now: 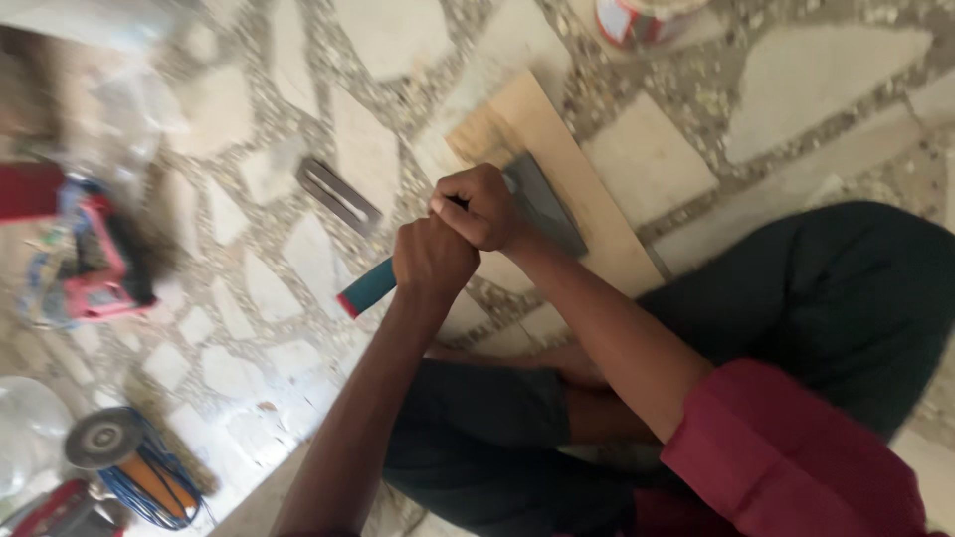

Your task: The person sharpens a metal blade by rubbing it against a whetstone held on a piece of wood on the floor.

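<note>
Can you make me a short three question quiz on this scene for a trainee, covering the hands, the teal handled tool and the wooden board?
1. True or false: both hands grip the teal-handled tool with a red end.
2. What does the flat grey metal blade rest on: A) the pale wooden board, B) the red plastic case, C) the round grinder disc?
3. Fill in: the bare grey metal strip lies on the ____ floor.

Key:
1. True; the left hand and right hand are stacked around it.
2. A.
3. Stone; the stone floor.
</note>
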